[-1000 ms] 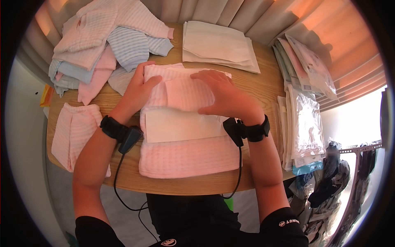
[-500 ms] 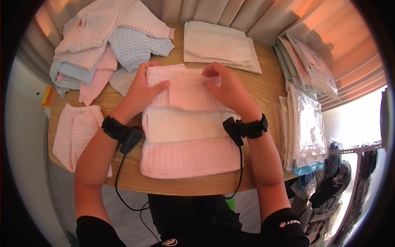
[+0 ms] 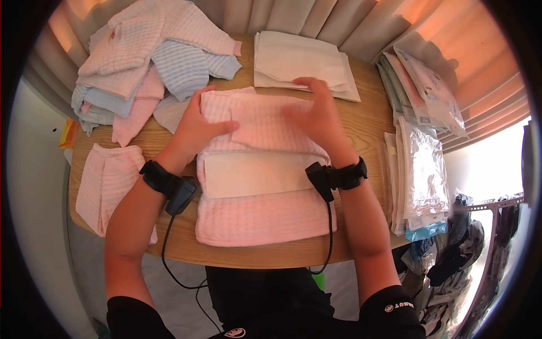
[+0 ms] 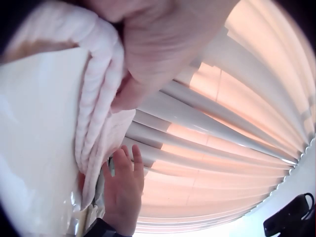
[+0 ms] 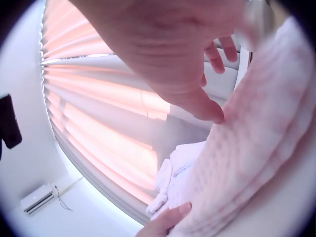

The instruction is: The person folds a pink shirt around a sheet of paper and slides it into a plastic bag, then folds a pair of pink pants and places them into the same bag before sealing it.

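A pink striped garment (image 3: 265,223), soft and quilted, lies folded in front of me with its upper part turned down over a white sheet (image 3: 254,176). My left hand (image 3: 192,133) grips the fold's far left corner, thumb on top and fingers over the outer edge. In the left wrist view that thumb (image 4: 129,94) presses against the layered cloth. Above the right side of the fold, my right hand (image 3: 323,121) is spread with its fingers apart. In the right wrist view its thumb (image 5: 210,111) is right at the cloth's surface.
A heap of pink and blue garments (image 3: 124,68) fills the table's back left. Pink striped trousers (image 3: 107,181) lie at the left edge. White sheets (image 3: 299,59) are stacked at the back, before the curtain (image 3: 316,17). Clear plastic packages (image 3: 423,175) line the right side.
My right hand lifts from the fold's right part, its fingers first drawn together, now spread and farther right. My left hand keeps its place at the left corner.
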{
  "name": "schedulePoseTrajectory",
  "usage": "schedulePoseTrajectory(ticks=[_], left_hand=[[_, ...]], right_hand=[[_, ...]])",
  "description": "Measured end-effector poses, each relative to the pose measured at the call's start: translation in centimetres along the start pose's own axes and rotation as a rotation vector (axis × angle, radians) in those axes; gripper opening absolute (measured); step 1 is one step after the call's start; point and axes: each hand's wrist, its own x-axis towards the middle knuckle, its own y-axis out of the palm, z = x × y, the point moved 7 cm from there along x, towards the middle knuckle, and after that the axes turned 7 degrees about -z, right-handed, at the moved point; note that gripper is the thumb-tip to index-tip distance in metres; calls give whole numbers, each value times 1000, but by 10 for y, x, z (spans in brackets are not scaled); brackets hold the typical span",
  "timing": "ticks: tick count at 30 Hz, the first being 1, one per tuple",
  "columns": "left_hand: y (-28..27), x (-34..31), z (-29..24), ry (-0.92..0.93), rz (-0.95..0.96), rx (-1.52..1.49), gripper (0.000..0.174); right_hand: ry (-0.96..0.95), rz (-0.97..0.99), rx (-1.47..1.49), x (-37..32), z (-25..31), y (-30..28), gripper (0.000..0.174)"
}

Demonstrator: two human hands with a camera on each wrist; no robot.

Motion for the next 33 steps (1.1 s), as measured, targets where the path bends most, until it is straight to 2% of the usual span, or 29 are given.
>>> schedulePoseTrajectory(ticks=[2,3,4,5,6,7,8,9,11,14,20,27,29,33], left_hand=[[-3,1,-2,-51,-13,-118,71],[-3,1,-6,-63,36,-165,63],[-2,2,-8,-76,84,-213,56],[-3,3,-9,-74,82,-214,56],[-5,3,-10,-68,82,-283,50],[-6,4,-12,-62,82,-351,45],[-9,5,-11,-61,79,-352,45],[-11,6,-11,-68,91,-379,47],[-13,6,-11,-74,101,-405,48],[-12,5,-15,-35,136,-420,49],[-12,5,-14,-24,123,-477,50],[-11,4,-18,-18,122,-523,53],[-11,4,-19,-24,127,-520,52],[-9,0,-21,-40,163,-478,52]], right_hand=[[133,-123,-99,4,-16,-14,56],[131,-123,-99,6,-17,-17,56],[301,-120,83,6,-27,-20,63],[469,-115,266,3,-36,-20,71],[467,-114,266,5,-36,-24,71],[543,-16,450,3,-37,-19,67],[616,84,634,1,-35,-13,64],[615,86,633,2,-32,-16,64],[721,283,777,-5,-24,-5,53],[722,299,850,-9,-23,0,43],[578,254,867,-5,-11,-6,40],[519,231,883,-4,-8,-9,38],[471,226,776,-3,-4,-15,39],[476,197,834,-3,9,-23,40]])
